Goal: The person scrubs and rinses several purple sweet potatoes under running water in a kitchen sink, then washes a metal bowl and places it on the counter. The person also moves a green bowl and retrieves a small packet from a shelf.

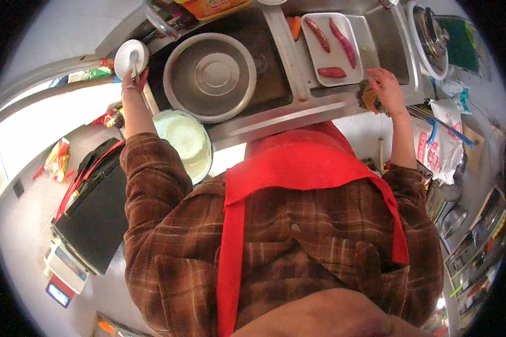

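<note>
At the left end of the sink, my left hand (134, 78) grips a small white bowl (123, 51) by its near rim. A light-coloured spoon (133, 59) rests in the bowl, its handle toward my fingers. My right hand (385, 91) is over the front rim of the right basin, fingers bent and apart, apparently holding nothing. Just beside it is a brown, crumpled thing (369, 99); its kind is unclear. In the right basin, a white tray (315, 59) bears three purple sweet potatoes (343, 42), with an orange carrot (294, 27) beside the tray.
A large round metal basin (177, 84) sits in the left sink basin (272, 62). Below it stands a pale green tub (186, 143). A pot with a lid (430, 39) is at the far right, with white plastic bags (437, 146) nearer. A black box-like thing (98, 208) stands at left.
</note>
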### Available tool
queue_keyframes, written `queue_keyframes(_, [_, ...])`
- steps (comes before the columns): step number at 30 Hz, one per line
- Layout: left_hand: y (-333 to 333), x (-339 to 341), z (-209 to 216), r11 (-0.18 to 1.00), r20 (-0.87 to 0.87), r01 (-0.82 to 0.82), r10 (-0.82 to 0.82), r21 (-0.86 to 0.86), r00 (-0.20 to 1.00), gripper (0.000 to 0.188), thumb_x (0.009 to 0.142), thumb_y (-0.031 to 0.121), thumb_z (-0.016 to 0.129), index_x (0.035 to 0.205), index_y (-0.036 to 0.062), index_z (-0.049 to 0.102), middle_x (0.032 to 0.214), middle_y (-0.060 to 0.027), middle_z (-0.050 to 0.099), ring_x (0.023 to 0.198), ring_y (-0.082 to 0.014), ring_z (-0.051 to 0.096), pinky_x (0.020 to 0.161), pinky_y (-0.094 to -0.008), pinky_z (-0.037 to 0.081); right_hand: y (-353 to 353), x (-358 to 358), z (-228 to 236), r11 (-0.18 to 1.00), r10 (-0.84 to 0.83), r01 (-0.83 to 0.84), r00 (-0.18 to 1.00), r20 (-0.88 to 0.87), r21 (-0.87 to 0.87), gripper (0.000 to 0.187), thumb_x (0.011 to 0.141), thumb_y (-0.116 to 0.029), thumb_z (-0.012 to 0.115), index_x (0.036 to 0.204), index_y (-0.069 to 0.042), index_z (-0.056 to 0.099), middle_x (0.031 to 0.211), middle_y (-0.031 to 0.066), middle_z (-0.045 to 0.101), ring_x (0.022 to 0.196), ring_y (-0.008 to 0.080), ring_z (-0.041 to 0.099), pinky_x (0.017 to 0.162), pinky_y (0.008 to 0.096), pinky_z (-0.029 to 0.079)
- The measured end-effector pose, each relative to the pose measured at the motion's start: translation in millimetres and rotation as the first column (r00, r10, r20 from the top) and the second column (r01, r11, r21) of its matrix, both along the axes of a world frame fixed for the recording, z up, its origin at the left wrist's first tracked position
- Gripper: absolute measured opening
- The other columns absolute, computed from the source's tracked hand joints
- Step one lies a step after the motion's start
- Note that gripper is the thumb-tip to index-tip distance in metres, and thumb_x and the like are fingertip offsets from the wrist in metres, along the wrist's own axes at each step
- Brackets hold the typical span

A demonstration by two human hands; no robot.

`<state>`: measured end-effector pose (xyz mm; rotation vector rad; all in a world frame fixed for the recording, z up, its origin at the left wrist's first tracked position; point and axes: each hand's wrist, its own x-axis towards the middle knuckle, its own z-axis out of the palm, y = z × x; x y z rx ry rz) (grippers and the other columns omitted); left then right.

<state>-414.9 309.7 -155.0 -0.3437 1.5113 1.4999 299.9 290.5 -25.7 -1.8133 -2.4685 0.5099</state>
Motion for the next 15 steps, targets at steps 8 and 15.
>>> queue_keyframes(8, [-35.9, 25.5, 1.3, 0.982, -0.101, 0.12, -0.106, 0.148, 0.989, 0.046, 0.071, -0.007, 0.033, 0.117, -0.0053, 0.031, 0.111, -0.0226, 0.043, 0.096, -0.0379, 0.049, 0.072, -0.0431, 0.052, 28.7, 29.1, 2.3, 0.909, -0.38, 0.239, 0.81, -0.446, -0.342, 0.026, 0.083, -0.024, 0.047, 0.098, -0.004, 0.055, 0.092, 0.0071, 0.058, 0.086, 0.0192, 0.053, 0.077, 0.0295, 0.039])
queue_keyframes(15, [-134.5, 196.0, 134.8, 0.896, -0.411, 0.441, -0.421, -0.049, 0.809, 0.051, 0.072, 0.0, 0.038, 0.121, 0.0046, 0.029, 0.11, -0.018, 0.044, 0.088, -0.033, 0.054, 0.059, -0.037, 0.054, 161.6, 42.4, -23.9, 0.725, -0.668, 0.152, 0.393, -0.632, -0.672, 0.051, 0.081, -0.047, 0.043, 0.111, -0.006, 0.047, 0.097, 0.0075, 0.057, 0.088, 0.0131, 0.054, 0.071, 0.0244, 0.04])
